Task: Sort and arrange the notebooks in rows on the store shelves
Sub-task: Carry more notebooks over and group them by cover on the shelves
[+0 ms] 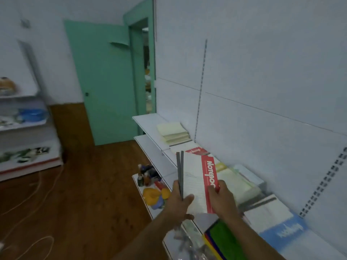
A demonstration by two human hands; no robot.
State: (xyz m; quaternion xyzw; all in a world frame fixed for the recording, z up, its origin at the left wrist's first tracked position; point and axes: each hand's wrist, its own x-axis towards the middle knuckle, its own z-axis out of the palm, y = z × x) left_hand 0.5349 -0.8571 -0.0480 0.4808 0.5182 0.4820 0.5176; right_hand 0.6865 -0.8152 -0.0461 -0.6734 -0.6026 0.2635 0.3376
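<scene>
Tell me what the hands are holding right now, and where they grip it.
Both hold notebooks at the near ends: the left hand around the gray spines, the right hand on the top one's red edge.

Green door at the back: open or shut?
Open. The green door is swung away from its green frame, leaving a gap into the room behind.

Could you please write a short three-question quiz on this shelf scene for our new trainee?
1. True or false: both hands hold notebooks.
2. What colour is the band on the notebook under the right hand? A green B red C black
3. Fill in: the pale yellow stack lies on the ___ shelf.

Key: 1 true, the left hand grips grey-spined notebooks; 2 B, the red-banded notebook; 3 top.
</scene>
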